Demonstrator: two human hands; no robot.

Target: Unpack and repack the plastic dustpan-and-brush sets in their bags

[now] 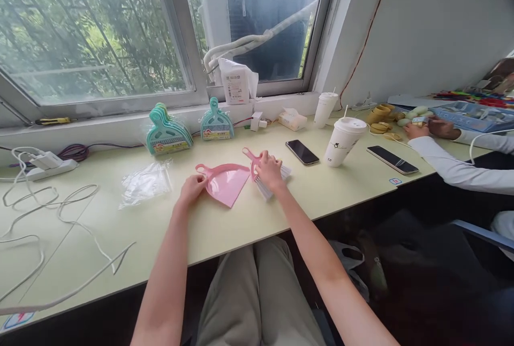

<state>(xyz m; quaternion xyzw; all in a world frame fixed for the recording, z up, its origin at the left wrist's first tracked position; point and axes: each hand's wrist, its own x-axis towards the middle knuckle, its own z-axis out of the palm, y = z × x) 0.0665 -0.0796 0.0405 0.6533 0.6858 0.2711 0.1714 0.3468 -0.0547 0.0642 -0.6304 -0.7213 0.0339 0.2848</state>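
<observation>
In the middle of the table lies a small pink dustpan (pixel 228 185), its looped handle toward the upper left. My left hand (pixel 193 187) pinches the dustpan by its left edge, just below the handle. Right beside it is a small pink hand brush (pixel 265 188) with pale bristles. My right hand (pixel 270 168) is closed over the top of the brush and hides much of its body. A crumpled clear plastic bag (pixel 145 182) lies left of my left hand. Against the window sill stand several stacked green dustpan sets (pixel 166 130) and one green set (pixel 217 123) apart.
Two white lidded cups (pixel 344 141) with straws and a phone (pixel 302 152) stand to the right, with another phone (pixel 392 159) beyond. White cables (pixel 76 201) sprawl at left. At far right a co-worker's hands (pixel 417 129) handle small items near a blue tray (pixel 474 115).
</observation>
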